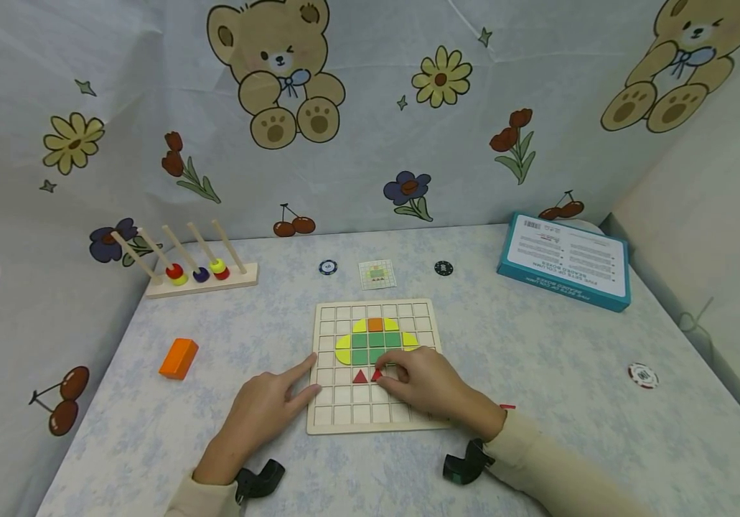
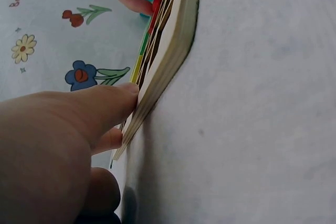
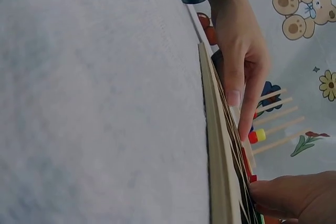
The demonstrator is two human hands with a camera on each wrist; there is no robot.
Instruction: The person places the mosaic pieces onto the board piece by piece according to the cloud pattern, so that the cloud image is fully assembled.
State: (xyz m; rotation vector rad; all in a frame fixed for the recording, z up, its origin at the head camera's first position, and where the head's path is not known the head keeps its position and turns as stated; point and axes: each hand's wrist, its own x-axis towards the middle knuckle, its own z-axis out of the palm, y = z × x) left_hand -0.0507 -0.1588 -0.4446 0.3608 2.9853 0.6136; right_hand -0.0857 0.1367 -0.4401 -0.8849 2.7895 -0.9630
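Observation:
A wooden grid board lies on the table, bearing a pattern of green square tiles, yellow curved tiles and an orange square tile. Below the green ones sits a red triangle tile. My right hand pinches a second red triangle tile between thumb and index finger, right at the board beside the first. With extended index finger and thumb, my left hand touches the board's left edge. The left wrist view shows the left fingers against the board's rim.
A small pattern card lies behind the board, between a blue chip and a black chip. Back left stands a peg rack with beads; an orange block lies before it. A teal box and red-white chip are right.

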